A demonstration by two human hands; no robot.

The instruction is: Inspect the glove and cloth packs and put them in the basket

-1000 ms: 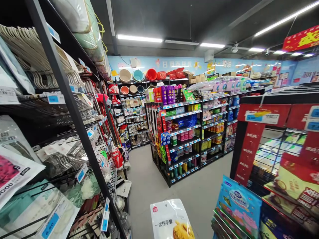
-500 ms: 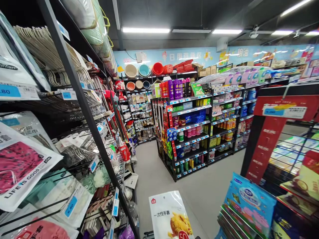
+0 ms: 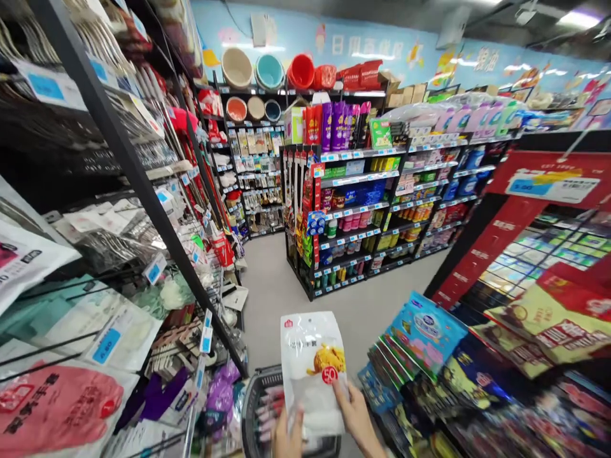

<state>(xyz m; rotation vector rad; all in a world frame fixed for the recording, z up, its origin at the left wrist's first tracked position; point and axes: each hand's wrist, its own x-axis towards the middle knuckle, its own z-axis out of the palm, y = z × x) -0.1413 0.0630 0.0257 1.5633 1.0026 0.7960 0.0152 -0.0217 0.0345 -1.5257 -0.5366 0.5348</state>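
Note:
A white bag of disposable gloves [image 3: 310,362], printed with yellow fried food and a red "50" circle, is held upright in front of me. My left hand [image 3: 287,436] grips its lower left edge, thumb on the front. At the lower right side, my right hand [image 3: 353,410] pinches the bag, with its thumb near the red circle. Behind and below the bag is a dark grey shopping basket [image 3: 252,388], partly covered by it. Inside lie several pinkish packaged items [image 3: 270,407], too blurred to name.
On the left, a black-framed shelf [image 3: 157,216] carries hangers and packaged gloves [image 3: 62,407]. Snack bags [image 3: 420,331] hang on a rack at the right. Ahead, a shelf unit [image 3: 353,210] of bottles and jars stands beyond the grey floor [image 3: 267,273].
My view has tilted downward. Both hands and the basket now show, and the glove bag appears higher and more fully in view, still held upright.

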